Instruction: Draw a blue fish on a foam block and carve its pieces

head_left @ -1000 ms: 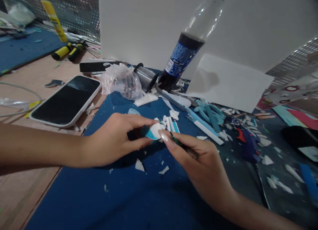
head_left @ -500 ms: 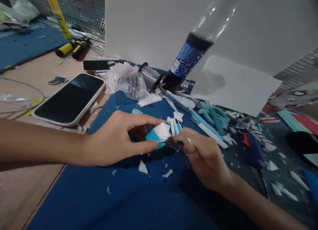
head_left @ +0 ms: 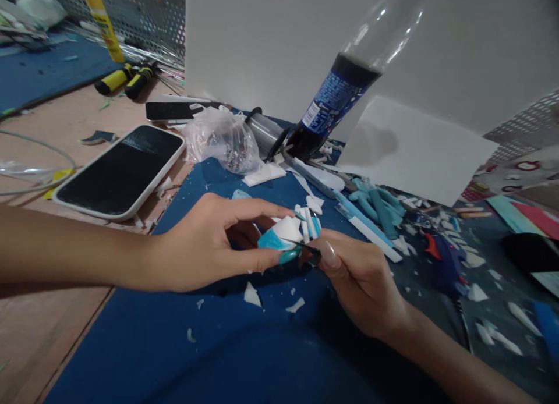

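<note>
Between the thumb and fingers of my left hand is a small white-and-blue piece, apparently foam, with white strips at its right end. My right hand pinches a thin dark pointed tool; its tip lies against the white face of the piece. The tool's rear part is hidden by my fingers, so its exact kind is unclear. Both hands are just above a blue mat, where white scraps lie scattered.
Behind my hands stand a bottle of dark drink, a spool and a plastic bag. A phone lies at left. To the right are a blue cutter, teal-handled pliers and a glue gun.
The dark tool's tip has swung onto the white face, and more of the tool shows. My right hand has shifted slightly; my left hand keeps its hold. The view has moved a little.
</note>
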{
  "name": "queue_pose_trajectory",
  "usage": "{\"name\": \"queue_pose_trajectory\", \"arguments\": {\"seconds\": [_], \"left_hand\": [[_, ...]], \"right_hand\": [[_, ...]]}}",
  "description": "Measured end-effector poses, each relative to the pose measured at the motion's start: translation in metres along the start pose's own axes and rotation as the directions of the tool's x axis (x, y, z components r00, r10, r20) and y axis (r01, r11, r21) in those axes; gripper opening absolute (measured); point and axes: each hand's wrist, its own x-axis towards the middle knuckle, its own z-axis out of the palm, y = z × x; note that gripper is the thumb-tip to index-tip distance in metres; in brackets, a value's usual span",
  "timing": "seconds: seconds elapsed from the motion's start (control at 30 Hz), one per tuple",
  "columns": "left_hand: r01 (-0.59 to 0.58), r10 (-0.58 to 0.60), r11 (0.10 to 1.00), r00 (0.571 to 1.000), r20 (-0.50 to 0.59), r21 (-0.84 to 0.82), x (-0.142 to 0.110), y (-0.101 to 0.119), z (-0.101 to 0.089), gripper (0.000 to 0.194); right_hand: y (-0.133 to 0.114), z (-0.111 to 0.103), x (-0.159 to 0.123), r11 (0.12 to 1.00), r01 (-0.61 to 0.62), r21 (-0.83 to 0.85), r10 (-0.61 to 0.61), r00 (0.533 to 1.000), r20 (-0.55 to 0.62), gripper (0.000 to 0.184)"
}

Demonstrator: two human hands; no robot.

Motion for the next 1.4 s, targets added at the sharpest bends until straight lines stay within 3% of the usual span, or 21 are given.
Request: {"name": "queue_pose_trajectory", "arguments": {"seconds": [0.2,0.33,0.53,0.87,1.07,1.4], "left_hand": [[0.007,-0.006,0.998,1.000,0.014,-0.057,-0.002,-0.004,-0.001,0.041],[-0.022,0.022,1.000,0.999,0.023,0.004,-0.002,-0.006,-0.003,0.052],[-0.045,0.046,0.999,0.998,0.034,-0.011,-0.002,-0.005,-0.004,0.036],[-0.084,0.082,0.995,0.996,-0.033,-0.046,-0.004,-0.004,-0.002,0.035],[-0.090,0.089,0.995,0.995,-0.041,-0.042,-0.003,-0.003,-0.001,0.036],[-0.139,0.140,0.990,0.989,-0.037,0.030,-0.004,-0.007,-0.002,0.035]], "right_hand": [[0.001,-0.001,0.000,0.999,0.050,0.002,-0.050,0.999,-0.011,0.056],[0.002,0.001,0.000,0.996,0.084,-0.019,-0.084,0.996,-0.015,0.054],[0.005,0.002,-0.002,0.993,0.114,-0.037,-0.114,0.993,-0.001,0.051],[0.010,0.001,-0.004,0.982,0.169,-0.079,-0.171,0.985,-0.018,0.052],[0.008,0.004,-0.005,0.966,0.187,-0.178,-0.201,0.978,-0.063,0.050],[0.002,0.007,-0.002,0.951,0.189,-0.245,-0.205,0.978,-0.041,0.051]]}}
